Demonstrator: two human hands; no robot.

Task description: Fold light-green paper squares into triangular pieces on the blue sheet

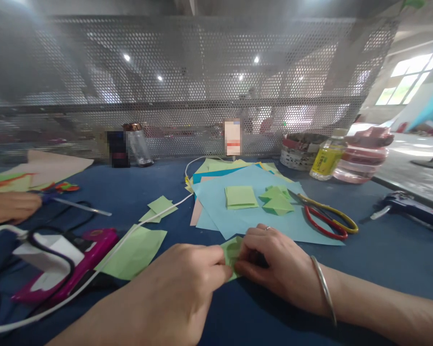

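Between my two hands is a small piece of green paper (233, 250), partly covered by my fingers. My left hand (193, 274) pinches its left side, thumb and fingers pressed together. My right hand (270, 262) is closed on its right side, with a ring and a silver bangle on that arm. Just beyond lie light blue sheets (216, 211), bearing a stack of green paper squares (241, 197) and folded green paper pieces (277, 200). Scissors (328, 221) with red and yellow handles rest at the sheets' right side.
Green sheets (137, 252) and a magenta power strip (97, 240) with cables lie left. Another person's hand (10, 208) is at the far left. A yellow-labelled bottle (326, 156), a pink container (362, 156) and a glue gun (414, 211) are right. A phone (233, 137) stands behind.
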